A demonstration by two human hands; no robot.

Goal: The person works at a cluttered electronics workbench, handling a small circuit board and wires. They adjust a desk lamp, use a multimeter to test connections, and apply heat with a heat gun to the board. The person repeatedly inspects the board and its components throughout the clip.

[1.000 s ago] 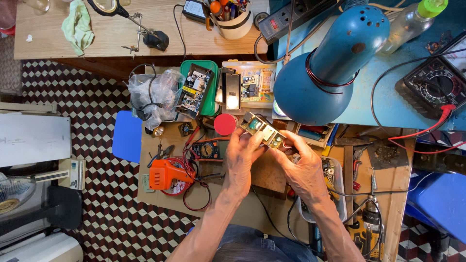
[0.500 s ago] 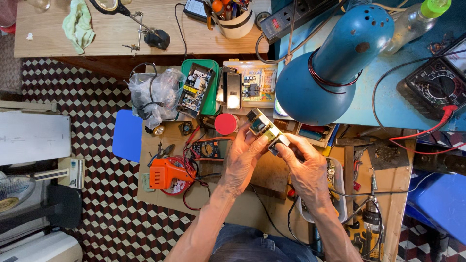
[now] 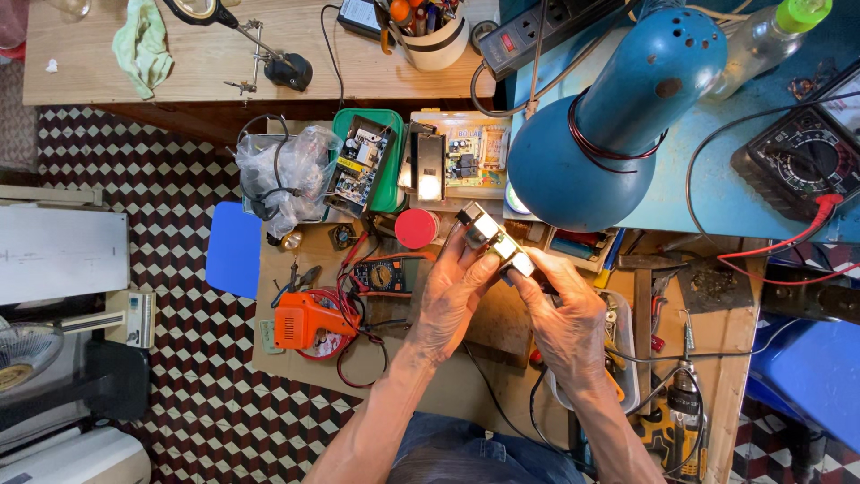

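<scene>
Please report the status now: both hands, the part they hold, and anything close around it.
Left hand and right hand both grip small metal component, raised over bench. Blue lamp close on the right. Red cap and multimeter just left.

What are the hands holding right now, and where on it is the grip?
A small metal part, held by both: the left hand grips its upper-left end, the right hand its lower-right end.

A blue lamp [image 3: 618, 125], orange drill [image 3: 305, 321] and red lid [image 3: 417, 228] crowd the wooden bench [image 3: 699, 358].
</scene>
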